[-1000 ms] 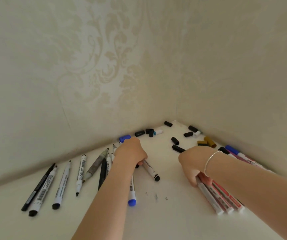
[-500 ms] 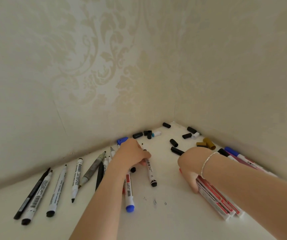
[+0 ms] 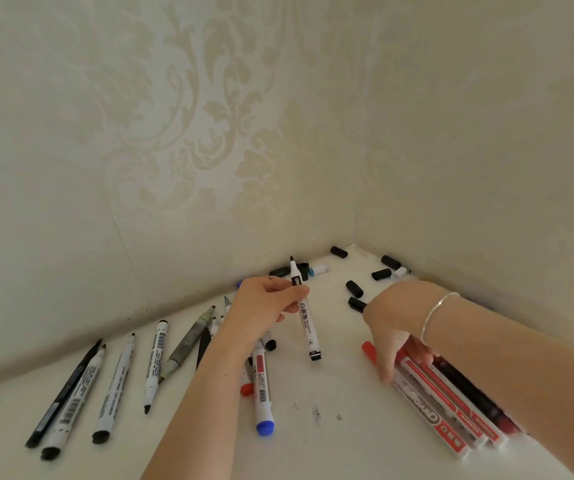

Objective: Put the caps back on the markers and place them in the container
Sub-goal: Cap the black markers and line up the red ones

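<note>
The left hand (image 3: 264, 303) is clamped on an uncapped black whiteboard marker (image 3: 304, 313), fingers pinching its upper barrel so it stands nearly upright, bare tip up and butt end just above the white tabletop (image 3: 313, 445). The right hand (image 3: 396, 327) presses down on a bundle of red markers (image 3: 451, 407) near the right edge, fingers curled over them. Loose black caps (image 3: 354, 288) lie toward the far corner, beyond both hands.

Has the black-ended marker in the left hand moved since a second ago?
Yes. The marker has been lifted off the table by the left hand, its tip now raised toward the corner caps.
</note>
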A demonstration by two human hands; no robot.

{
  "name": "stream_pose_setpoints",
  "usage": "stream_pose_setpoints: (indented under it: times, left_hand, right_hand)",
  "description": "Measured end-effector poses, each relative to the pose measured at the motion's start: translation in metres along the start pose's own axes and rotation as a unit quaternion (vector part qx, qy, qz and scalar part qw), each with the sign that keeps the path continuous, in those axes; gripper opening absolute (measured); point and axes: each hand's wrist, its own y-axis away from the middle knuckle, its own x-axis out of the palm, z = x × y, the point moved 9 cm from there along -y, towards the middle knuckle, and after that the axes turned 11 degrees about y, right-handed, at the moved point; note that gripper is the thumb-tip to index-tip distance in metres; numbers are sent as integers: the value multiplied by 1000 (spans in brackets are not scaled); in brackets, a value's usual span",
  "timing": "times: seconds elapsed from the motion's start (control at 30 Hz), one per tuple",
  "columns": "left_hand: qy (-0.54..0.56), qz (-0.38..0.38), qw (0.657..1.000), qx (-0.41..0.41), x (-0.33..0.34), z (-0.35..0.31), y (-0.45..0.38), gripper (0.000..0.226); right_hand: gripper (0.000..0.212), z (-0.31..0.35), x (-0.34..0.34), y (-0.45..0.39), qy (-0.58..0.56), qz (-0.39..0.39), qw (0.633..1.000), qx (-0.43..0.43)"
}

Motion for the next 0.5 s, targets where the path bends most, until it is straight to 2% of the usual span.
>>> stream_pose_setpoints:
  times: [0.1,0.17,0.2,0.23,0.3,0.37,0.5]
  left_hand:
    - [18,-7,1000,19,3,-2,1,17]
    - [45,-10,998,35,6,-6,1,12]
    - [75,-11,996,45,7,-8,2,8]
    - [106,-11,993,56,8,-10,3,5]
    - [141,-17,986,82,8,-14,3,3]
    - [155,-22,983,101,7,-16,2,2]
    - [154,-14,981,113,10,-16,1,4]
  right_hand:
    - [40,-31,-16,-9,-197,-90,976,26]
    - [25,-56,-38,-21,-291,-230,926,64]
    - [16,-68,-47,-26,-306,-297,900,89]
    - [17,-74,-52,-31,-317,-339,879,106]
    - [27,-73,-54,-46,-357,-357,857,106]
    - [33,-66,-54,-63,-388,-341,851,90]
    - [27,-54,-51,-81,-378,-345,854,96]
